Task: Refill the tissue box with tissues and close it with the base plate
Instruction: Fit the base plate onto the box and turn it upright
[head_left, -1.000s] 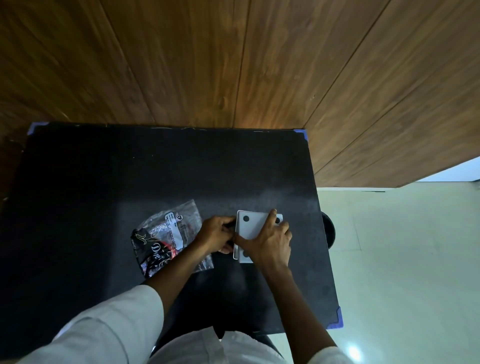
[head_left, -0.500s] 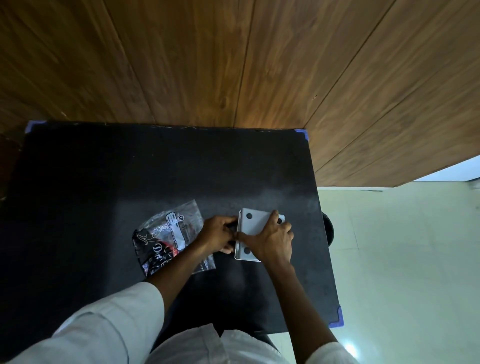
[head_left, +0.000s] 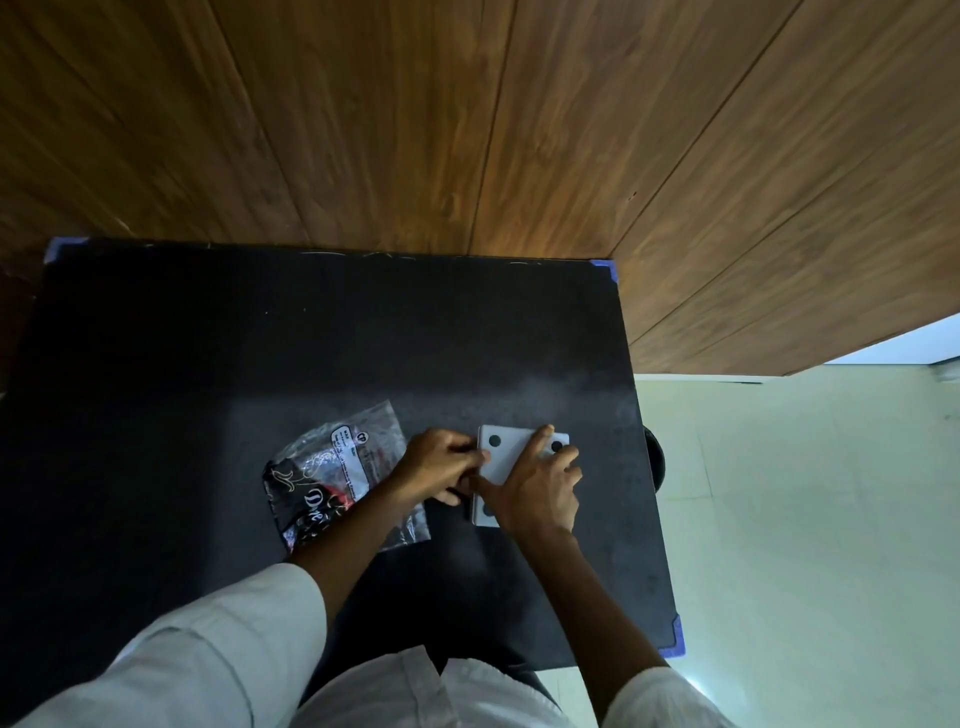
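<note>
Looking down at the black table (head_left: 208, 364): tissue box (head_left: 506, 457) sits near the right edge, base plate up, barely shifted since a second ago. Right hand (head_left: 535, 488) lies flat pressing it, left hand (head_left: 441, 462) pinches the box's left edge; closing nearly done, I'd say.

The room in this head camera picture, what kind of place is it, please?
Probably an indoor room, a home or an office; the picture does not say which. A black table stands against a wood-panelled wall, with a pale tiled floor on the right.
</note>
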